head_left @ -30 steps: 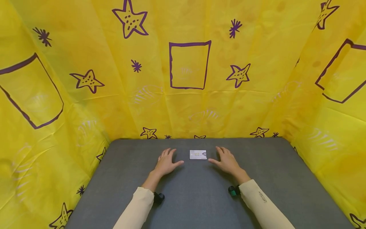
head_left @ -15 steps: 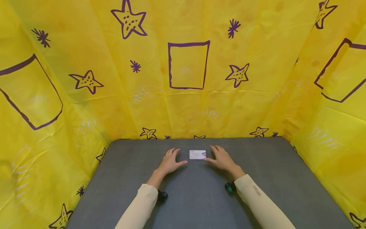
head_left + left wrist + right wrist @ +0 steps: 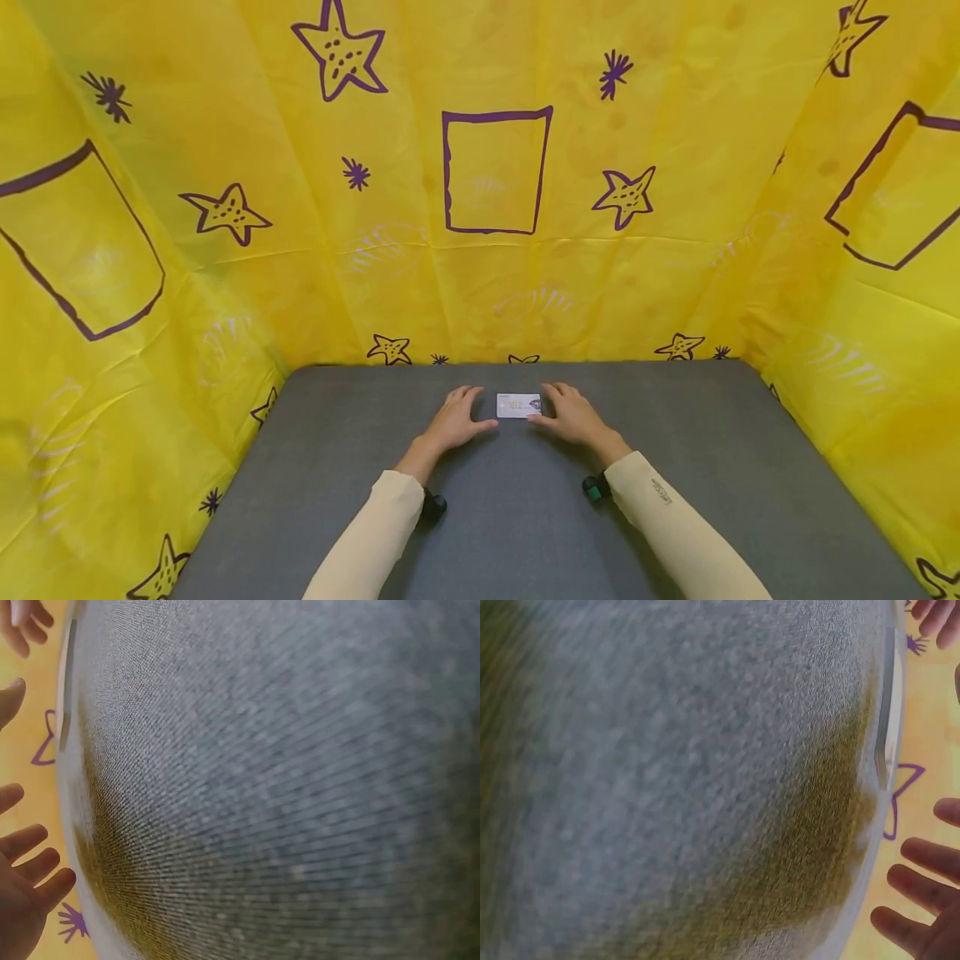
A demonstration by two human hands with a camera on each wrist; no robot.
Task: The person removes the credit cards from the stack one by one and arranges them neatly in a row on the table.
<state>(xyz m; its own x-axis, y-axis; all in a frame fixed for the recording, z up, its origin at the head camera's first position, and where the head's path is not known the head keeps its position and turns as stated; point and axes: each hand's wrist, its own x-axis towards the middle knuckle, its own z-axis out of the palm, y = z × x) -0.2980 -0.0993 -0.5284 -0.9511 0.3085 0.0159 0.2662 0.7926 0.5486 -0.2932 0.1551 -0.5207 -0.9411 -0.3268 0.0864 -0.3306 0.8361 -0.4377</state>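
Observation:
A white card (image 3: 516,406) with gold VIP lettering and a dark design at its right end lies flat near the far side of the grey table. To its left is my left hand (image 3: 452,421), fingers spread and relaxed, thumb pointing toward the card's lower left corner. My right hand (image 3: 573,417) is at the card's right, fingers apart, its thumb overlapping the lower right corner in the head view. Neither hand grips anything. In the left wrist view the card (image 3: 67,690) shows as a thin raised edge, and likewise the card (image 3: 888,712) in the right wrist view.
The grey table (image 3: 517,517) meets a yellow cloth backdrop (image 3: 495,292) with purple stars and outlines at the back and both sides. A dark band with a camera (image 3: 433,506) sits at the left wrist, another camera (image 3: 596,488) at the right wrist.
Both hands have moved inward, the left one to the right and the right one to the left, narrowing the gap around the card. The card stays where it was.

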